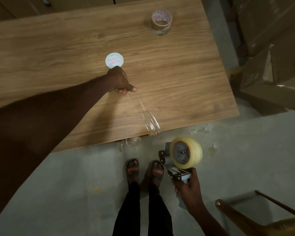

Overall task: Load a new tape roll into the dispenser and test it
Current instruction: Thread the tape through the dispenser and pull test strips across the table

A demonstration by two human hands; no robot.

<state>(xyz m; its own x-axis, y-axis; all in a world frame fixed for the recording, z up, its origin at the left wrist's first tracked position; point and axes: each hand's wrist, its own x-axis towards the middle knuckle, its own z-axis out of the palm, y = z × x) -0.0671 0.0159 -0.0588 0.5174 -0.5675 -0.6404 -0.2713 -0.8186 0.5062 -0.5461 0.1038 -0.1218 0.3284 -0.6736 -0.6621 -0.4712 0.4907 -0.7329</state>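
A grey hand-held tape dispenser (174, 165) carries a full clear tape roll (187, 153); my right hand (190, 189) grips its handle off the table's front edge, above the floor. A strip of clear tape (146, 114) lies on the wooden table (58, 53), running from the front edge up to my left hand (120, 80). That hand holds down the strip's far end with its fingertips. A nearly used-up tape roll (161, 23) stands at the table's back right. A round white label disc (114, 60) lies just beyond my left hand.
Crumpled scraps of clear tape (201, 129) lie on the grey floor by the table edge. My feet in sandals (144, 171) are below. Cardboard boxes (271, 40) are stacked on the right; a wooden chair frame (255, 213) stands at the lower right.
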